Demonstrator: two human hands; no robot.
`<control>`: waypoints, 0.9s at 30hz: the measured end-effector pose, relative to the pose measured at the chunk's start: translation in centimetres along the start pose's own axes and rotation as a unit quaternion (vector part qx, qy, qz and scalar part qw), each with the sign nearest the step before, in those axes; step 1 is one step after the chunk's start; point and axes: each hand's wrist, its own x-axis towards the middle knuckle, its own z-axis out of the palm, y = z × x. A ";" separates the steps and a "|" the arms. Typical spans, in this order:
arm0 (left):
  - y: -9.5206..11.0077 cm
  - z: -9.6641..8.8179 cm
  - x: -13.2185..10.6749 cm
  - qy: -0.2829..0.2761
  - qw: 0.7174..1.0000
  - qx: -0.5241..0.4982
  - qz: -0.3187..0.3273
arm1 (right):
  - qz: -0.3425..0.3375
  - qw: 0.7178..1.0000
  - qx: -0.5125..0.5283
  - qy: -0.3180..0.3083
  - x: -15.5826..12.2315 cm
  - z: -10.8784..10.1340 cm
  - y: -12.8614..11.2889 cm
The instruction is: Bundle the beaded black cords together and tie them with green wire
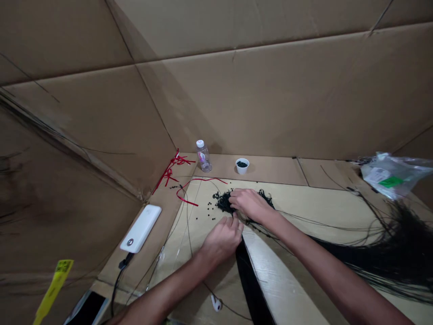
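Note:
My left hand (223, 237) is closed, fingertips pinched at the upper end of a long black bundle of strands (252, 284) that runs down toward me. Just above it, my right hand (249, 204) bends its fingers into a pinch over a pile of small black curly bits (223, 202). What the right fingertips hold is hidden. More of the black bits show beyond the right wrist, and a few loose ones lie scattered left of the pile. A thick spread of long black strands (379, 253) lies to the right, beneath my right forearm.
Cardboard walls (270, 99) enclose the table. Along the back stand a clear bottle (204, 156) and a white cup (242, 168) of black bits. Red ribbons (171, 174) and a white power bank (141, 229) are left, a plastic bag (394, 174) right, a white earbud (216, 303) near me.

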 end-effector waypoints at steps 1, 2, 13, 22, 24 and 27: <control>0.1 0.1 0.0 -0.002 1.000 0.006 -0.001 | -0.014 1.000 -0.003 -0.005 0.3 -0.1 0.2; 0.2 0.2 0.0 -0.003 1.000 0.011 -0.002 | -0.027 1.000 -0.006 -0.011 0.6 -0.1 0.3; 2.1 0.9 -0.5 -0.007 0.992 0.019 -0.125 | -0.075 0.997 -0.015 -0.019 1.3 0.0 0.4; 2.1 1.1 -1.4 0.011 0.992 -0.001 -0.127 | -0.023 0.999 -0.028 -0.008 0.4 -0.7 -0.3; 2.2 1.3 -1.2 0.014 0.991 -0.005 -0.131 | -0.018 0.999 -0.031 -0.010 0.3 -0.7 -0.7; 2.5 1.7 -0.9 0.017 0.991 -0.011 -0.132 | -0.021 0.999 -0.033 -0.017 0.4 -0.9 -1.3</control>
